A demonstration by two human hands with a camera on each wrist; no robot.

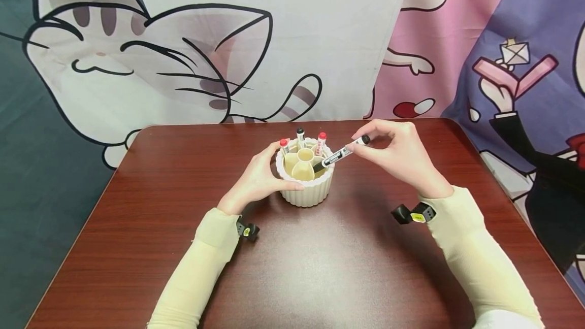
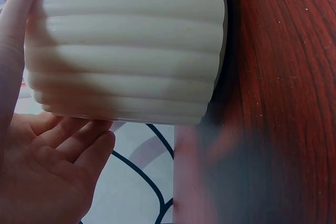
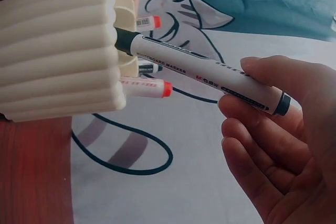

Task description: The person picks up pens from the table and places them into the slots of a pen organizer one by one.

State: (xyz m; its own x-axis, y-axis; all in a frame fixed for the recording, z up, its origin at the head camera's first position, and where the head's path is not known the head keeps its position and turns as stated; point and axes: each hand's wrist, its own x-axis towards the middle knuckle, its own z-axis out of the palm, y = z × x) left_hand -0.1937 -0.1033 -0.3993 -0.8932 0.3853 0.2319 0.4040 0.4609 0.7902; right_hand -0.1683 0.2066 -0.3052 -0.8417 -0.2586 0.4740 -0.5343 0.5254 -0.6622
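Observation:
A cream, ribbed pen holder [image 1: 305, 194] with several round compartments stands upright on the table. My left hand [image 1: 258, 176] grips it from the left, thumb across the front and fingers around the far side; the left wrist view shows its ribbed wall [image 2: 126, 51] up close. Between thumb and fingers, my right hand [image 1: 393, 154] pinches a black whiteboard marker [image 1: 340, 154] near its back end. The marker is tilted, its black cap [image 3: 126, 40] at the holder's right rim. Two red-ended markers [image 1: 321, 141] and another black-ended marker [image 1: 300, 136] stand in the holder.
The dark red wooden table [image 1: 320, 268] stretches toward me and to both sides. Behind its far edge hangs a cloth printed with a cartoon cat [image 1: 137, 65]. Small black cameras [image 1: 413, 214] are worn on both wrists, over cream sleeves.

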